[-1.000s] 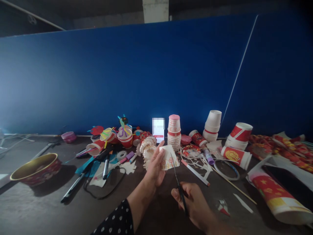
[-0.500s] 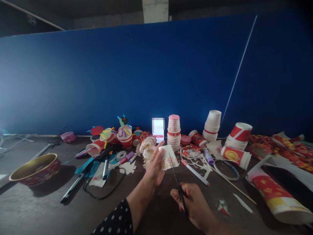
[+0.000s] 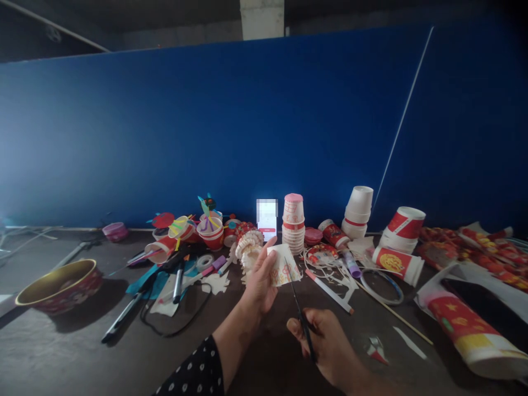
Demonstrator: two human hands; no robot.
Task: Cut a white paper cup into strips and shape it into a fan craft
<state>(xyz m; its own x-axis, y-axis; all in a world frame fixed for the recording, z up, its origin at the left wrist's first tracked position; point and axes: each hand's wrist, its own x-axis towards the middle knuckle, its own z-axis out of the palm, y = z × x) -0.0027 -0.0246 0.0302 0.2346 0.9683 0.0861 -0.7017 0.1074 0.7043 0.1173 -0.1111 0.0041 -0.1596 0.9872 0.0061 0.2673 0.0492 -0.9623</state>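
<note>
My left hand (image 3: 261,281) pinches a small white piece of paper (image 3: 284,263) by its left side, above the middle of the table. Orange and red drawn shapes run along the paper's lower part. My right hand (image 3: 324,338) is closed around a pair of dark scissors (image 3: 304,319), just below and right of the paper. The blades point up and away, their tips at the paper's lower edge; the scissor handles are mostly hidden in my fingers. Behind the paper stands a stack of paper cups (image 3: 293,225) with a pink top.
Left lie a gold-rimmed bowl (image 3: 58,289), black markers (image 3: 124,316) and decorated cups (image 3: 212,234). Right are an orange-capped marker (image 3: 330,291), a purple glue stick (image 3: 351,264), a thin wooden stick (image 3: 396,313) and a red cup (image 3: 466,324). A blue partition (image 3: 264,126) rises behind.
The scissors have shifted slightly down, their blades drawn back from over the paper to its lower edge. My left hand and the paper have hardly moved.
</note>
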